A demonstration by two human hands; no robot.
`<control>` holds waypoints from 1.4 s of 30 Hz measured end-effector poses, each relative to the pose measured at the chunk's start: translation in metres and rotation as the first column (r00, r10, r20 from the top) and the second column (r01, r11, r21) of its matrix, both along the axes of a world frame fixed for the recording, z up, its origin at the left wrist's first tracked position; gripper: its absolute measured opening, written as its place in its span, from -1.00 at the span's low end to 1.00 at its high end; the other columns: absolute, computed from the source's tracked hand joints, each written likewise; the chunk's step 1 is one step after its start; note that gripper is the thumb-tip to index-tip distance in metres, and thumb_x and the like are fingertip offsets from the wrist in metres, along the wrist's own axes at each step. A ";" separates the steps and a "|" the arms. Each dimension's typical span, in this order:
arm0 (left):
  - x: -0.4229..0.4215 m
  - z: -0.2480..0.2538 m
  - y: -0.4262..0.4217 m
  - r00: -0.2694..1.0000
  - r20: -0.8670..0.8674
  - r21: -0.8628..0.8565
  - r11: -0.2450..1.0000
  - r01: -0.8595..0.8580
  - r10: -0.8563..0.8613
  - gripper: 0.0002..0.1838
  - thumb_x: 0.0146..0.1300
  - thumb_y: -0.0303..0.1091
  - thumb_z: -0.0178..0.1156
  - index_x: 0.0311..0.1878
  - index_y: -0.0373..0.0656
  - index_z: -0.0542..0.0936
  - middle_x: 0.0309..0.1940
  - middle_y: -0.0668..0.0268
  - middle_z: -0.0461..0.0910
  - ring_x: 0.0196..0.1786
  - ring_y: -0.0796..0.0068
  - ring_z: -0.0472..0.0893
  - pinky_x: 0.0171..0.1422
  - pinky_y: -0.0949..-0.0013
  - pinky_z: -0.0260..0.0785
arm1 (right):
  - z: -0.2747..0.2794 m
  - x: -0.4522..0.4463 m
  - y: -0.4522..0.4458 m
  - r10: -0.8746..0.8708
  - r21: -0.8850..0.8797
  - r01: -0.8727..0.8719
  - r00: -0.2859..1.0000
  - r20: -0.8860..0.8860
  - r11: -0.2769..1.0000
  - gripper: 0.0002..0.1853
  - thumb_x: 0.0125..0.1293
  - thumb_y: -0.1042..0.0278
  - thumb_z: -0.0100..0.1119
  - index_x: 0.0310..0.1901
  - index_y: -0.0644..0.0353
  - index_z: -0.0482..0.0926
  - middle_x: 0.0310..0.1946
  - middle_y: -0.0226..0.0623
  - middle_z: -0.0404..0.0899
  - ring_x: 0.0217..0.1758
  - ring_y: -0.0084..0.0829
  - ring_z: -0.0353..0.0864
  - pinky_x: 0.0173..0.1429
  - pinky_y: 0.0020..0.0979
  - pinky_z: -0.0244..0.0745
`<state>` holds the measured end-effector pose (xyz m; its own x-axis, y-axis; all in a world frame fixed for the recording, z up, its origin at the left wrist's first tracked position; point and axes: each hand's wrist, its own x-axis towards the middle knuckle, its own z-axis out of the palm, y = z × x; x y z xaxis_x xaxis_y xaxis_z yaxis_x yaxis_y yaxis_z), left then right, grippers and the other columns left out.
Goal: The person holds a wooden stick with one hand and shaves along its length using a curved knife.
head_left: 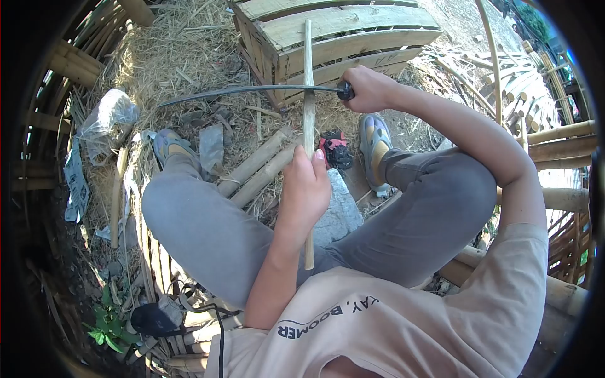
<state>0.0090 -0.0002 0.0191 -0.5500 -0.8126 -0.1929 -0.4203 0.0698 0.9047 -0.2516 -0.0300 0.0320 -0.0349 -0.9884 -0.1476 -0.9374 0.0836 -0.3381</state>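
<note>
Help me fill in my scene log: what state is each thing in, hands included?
Long pale wooden stick, in one piece, held
Long curved dark metal blade with black handle, crossing the stick, contact unclear
Left hand, closed around the stick
Right hand, closed around the handle
Pale slatted wooden crate, unheld, gaps between slats
Clear plastic bag, crumpled

The left grip (pixel 307 189) partly hides the stick (pixel 308 60), the right grip (pixel 367 89) the knife handle (pixel 345 90).
</note>
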 end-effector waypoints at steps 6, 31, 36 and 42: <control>-0.003 -0.003 0.005 1.000 0.003 0.004 1.000 0.002 -0.002 -0.70 0.54 -0.24 0.04 -0.16 -0.36 0.46 -0.50 -0.05 0.57 -0.38 -0.08 0.62 -0.24 -0.02 0.40 | -0.004 0.001 -0.006 -0.006 -0.039 0.005 0.999 -0.034 0.999 -0.72 -0.05 0.44 0.23 -0.31 0.48 0.66 -0.39 0.19 0.66 -0.18 0.11 0.73 -0.07 -0.10 0.61; 0.006 -0.023 -0.002 0.983 -0.182 0.193 0.981 0.015 0.021 -0.71 0.63 -0.17 -0.03 -0.20 -0.17 0.44 -0.57 0.54 0.33 -0.54 0.74 0.30 -0.48 0.45 0.17 | 0.006 -0.043 0.004 -0.194 -0.002 0.196 0.971 -0.139 0.981 -0.70 -0.02 0.41 0.20 -0.26 0.45 0.65 -0.33 0.20 0.69 -0.18 0.13 0.73 -0.02 -0.05 0.64; 0.007 -0.013 -0.004 0.996 -0.091 0.135 0.991 0.005 0.007 -0.62 0.59 -0.13 0.01 -0.14 -0.33 0.50 -0.44 0.06 0.56 -0.32 0.11 0.58 -0.17 0.09 0.40 | 0.011 -0.007 0.014 -0.051 0.020 0.053 0.996 -0.073 0.998 -0.72 -0.04 0.45 0.21 -0.29 0.46 0.66 -0.35 0.22 0.67 -0.17 0.12 0.73 0.01 -0.07 0.62; -0.002 -0.007 0.006 0.991 -0.128 0.060 0.998 -0.017 0.025 -0.62 0.59 -0.11 0.03 -0.22 -0.28 0.47 -0.55 0.28 0.45 -0.45 0.45 0.45 -0.27 0.21 0.34 | 0.004 0.004 0.002 -0.018 -0.059 0.016 0.999 -0.031 0.998 -0.83 -0.10 0.49 0.18 -0.47 0.45 0.59 -0.51 0.21 0.59 -0.28 0.16 0.68 -0.10 -0.02 0.55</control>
<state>0.0074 0.0053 0.0120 -0.5564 -0.8136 -0.1688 -0.3005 0.0077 0.9537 -0.2478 -0.0277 0.0355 -0.0555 -0.9945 -0.0884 -0.9462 0.0807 -0.3135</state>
